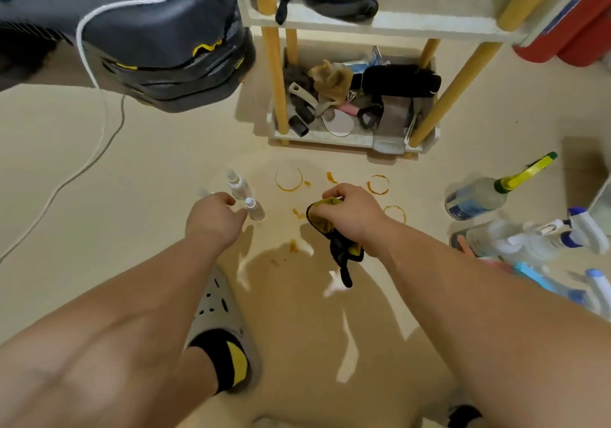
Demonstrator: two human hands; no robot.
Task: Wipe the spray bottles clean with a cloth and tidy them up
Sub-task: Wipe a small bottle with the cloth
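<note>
Your left hand [211,221] hovered at the nearer small spray bottle [255,209], standing on the floor [148,179] beside its twin [237,184]; whether its grip had closed, I cannot tell. Your right hand [350,216] had its grip round the cloth [340,245]. Pinch the bottle low, keeping it upright.

The beige floor [139,176] bears orange ring stains [288,179] and patches of glare. A white shelf rack [330,19] on yellow posts stands ahead. A white cable [84,169] trails at left.
</note>
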